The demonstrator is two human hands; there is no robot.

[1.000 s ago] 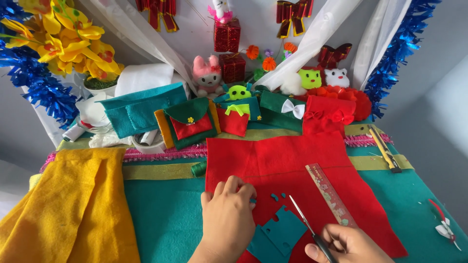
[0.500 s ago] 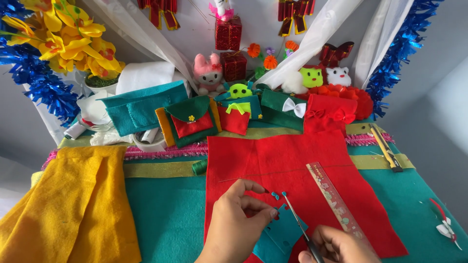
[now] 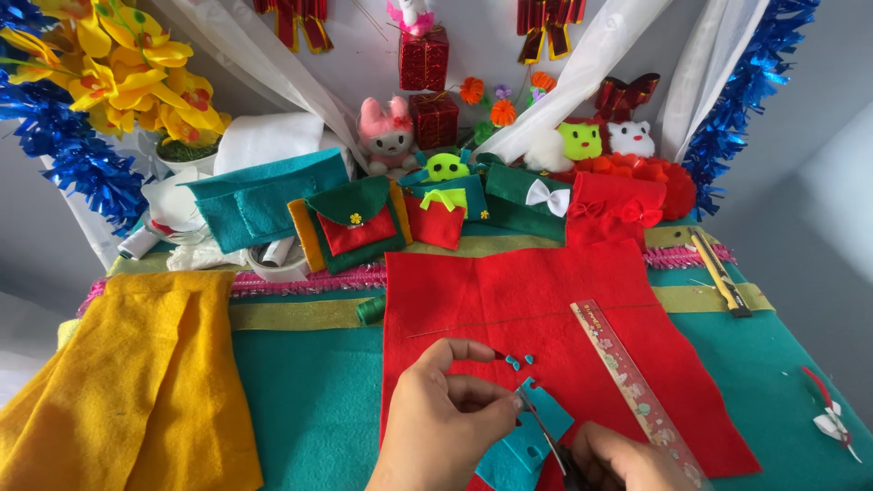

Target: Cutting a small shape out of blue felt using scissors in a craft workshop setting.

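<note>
Left hand [image 3: 446,418] pinching teal felt piece [image 3: 523,445], right hand [image 3: 627,459] cutting

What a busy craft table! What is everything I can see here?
red felt sheet: one, red, centre of table
yellow cloth: one, yellow, left
ruler: one, patterned, on the red felt
felt pouches: several, teal, green and red, back row
plush toys: several, pink, green, white, at the back
flowers: one bunch, yellow, back left
utility knife: one, yellow and black, right
teal felt piece: one, teal, pinched by the left hand
scissors: one pair, at the teal piece
left hand: holding the teal piece
right hand: on the scissors
</note>
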